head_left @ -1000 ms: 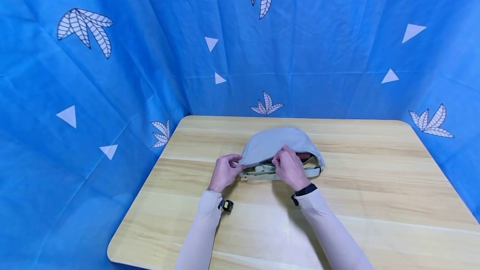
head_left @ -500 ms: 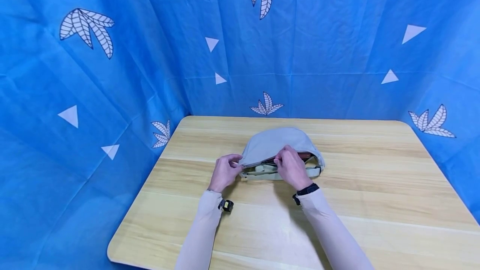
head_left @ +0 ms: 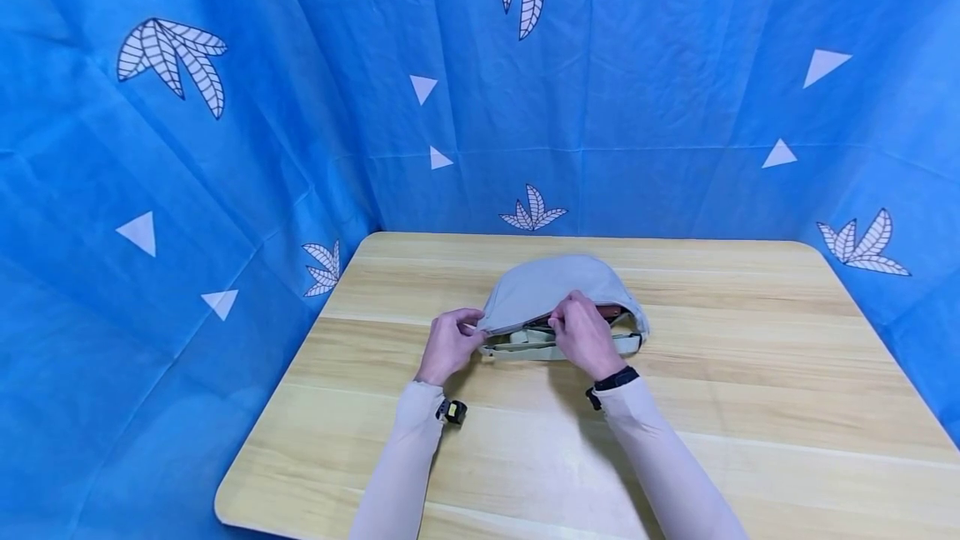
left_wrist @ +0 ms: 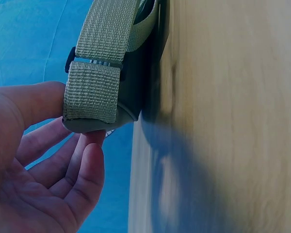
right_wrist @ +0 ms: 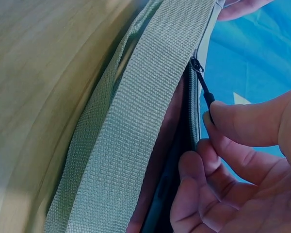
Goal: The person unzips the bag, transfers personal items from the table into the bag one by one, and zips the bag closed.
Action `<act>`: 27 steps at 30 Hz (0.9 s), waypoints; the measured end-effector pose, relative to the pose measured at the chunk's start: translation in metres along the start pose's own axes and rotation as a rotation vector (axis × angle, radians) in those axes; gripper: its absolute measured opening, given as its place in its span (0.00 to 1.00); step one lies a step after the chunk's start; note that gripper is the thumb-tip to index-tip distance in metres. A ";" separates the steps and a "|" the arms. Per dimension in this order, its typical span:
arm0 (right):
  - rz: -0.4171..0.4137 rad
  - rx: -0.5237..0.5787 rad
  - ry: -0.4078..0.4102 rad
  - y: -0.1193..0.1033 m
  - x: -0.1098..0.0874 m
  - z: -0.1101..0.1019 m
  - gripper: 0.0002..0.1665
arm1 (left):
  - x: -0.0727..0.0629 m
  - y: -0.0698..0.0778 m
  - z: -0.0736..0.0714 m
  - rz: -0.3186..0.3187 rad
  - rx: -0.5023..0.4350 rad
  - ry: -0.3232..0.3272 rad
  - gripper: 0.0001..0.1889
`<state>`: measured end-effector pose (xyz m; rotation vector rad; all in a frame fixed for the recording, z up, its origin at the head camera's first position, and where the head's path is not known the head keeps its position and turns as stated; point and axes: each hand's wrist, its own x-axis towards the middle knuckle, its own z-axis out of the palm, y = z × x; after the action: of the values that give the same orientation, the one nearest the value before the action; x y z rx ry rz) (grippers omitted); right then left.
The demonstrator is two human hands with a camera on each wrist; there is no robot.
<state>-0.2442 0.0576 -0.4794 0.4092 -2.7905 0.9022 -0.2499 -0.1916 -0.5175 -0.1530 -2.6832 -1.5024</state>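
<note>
A light grey waist bag lies on the table, its zipped opening facing me and partly unzipped. My left hand holds the bag's left end; the left wrist view shows thumb and fingers around that corner, beside the woven strap. With thumb and index finger, my right hand pinches the black zipper pull. Its other fingers lie curled against the zip edge. Through the gap shows a reddish-brown thing, and a dark item whose kind I cannot tell sits inside too.
The pale strap with its black buckle runs along the near side of the bag. Beneath is a wood-grain table with rounded corners. A blue patterned curtain hangs behind and at the sides.
My right hand has shifted very slightly to the right since a second ago, with hardly any movement in the last half second. The left hand and the bag stay in place.
</note>
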 end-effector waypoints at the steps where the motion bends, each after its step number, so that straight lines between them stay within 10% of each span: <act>1: -0.003 -0.001 0.003 0.000 0.000 0.000 0.03 | 0.000 0.000 0.000 -0.001 0.001 0.001 0.20; 27: 0.015 0.006 -0.014 0.004 -0.002 -0.006 0.04 | -0.003 0.002 0.000 -0.017 0.000 -0.003 0.20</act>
<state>-0.2434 0.0646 -0.4774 0.3969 -2.8074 0.9154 -0.2472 -0.1912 -0.5161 -0.1329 -2.6937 -1.5085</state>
